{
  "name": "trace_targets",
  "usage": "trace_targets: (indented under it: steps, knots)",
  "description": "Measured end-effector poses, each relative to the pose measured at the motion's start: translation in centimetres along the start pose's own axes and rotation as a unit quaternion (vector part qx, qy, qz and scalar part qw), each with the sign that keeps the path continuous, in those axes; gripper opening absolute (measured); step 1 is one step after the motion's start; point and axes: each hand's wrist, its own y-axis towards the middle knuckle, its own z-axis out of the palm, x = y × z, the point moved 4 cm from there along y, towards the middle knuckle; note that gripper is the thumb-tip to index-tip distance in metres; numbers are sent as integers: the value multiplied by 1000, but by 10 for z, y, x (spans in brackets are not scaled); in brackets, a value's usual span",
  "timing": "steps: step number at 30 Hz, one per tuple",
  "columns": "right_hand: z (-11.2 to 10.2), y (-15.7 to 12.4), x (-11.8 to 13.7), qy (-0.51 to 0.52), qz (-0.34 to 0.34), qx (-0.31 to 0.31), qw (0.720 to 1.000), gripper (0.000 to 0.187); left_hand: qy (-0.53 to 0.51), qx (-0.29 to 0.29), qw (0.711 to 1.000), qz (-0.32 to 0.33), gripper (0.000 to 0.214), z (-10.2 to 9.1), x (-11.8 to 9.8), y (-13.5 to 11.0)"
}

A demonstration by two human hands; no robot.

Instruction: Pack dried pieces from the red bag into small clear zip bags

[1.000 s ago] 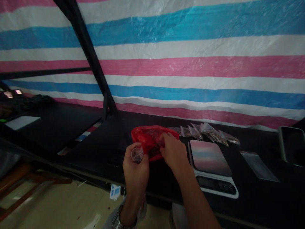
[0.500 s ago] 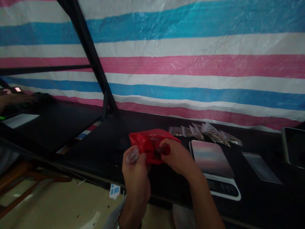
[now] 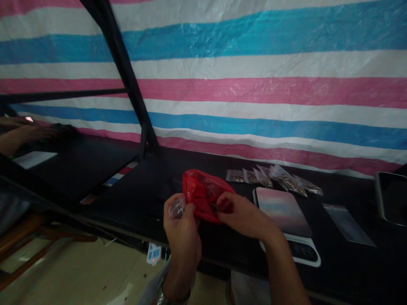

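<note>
My left hand holds a small clear plastic bag pinched at its top, close to a red plastic bag. My right hand grips the right side of the red bag, with fingertips at its opening. Both hands hover over the near edge of a black table. What is inside the red bag is too dark to make out. A wristwatch shows on my left wrist.
A digital scale with a shiny plate sits right of my hands. Several small filled bags lie behind it. An empty clear bag and a tray are at the right. Another person's arm reaches over the left table.
The red bag has been bunched up and lifted a little to the right between my hands. The other person's arm has come into view at the far left.
</note>
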Motion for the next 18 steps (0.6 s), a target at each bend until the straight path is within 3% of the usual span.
trace_targets:
  steps: [5,10,15,18]
  knots:
    - [-11,-8,-11,74,32,18,997,16,9,25,1000,-7,43,1,2,-1]
    - [-25,-12,-21,106,46,-22,993,14,41,67,997,-21,46,1,8,-3]
    - [-27,-7,-13,-42,66,-120,990,16,101,109,989,-4,46,-2,12,-4]
    - [-18,-4,1,-153,103,-135,973,22,97,137,986,-7,49,-2,14,-4]
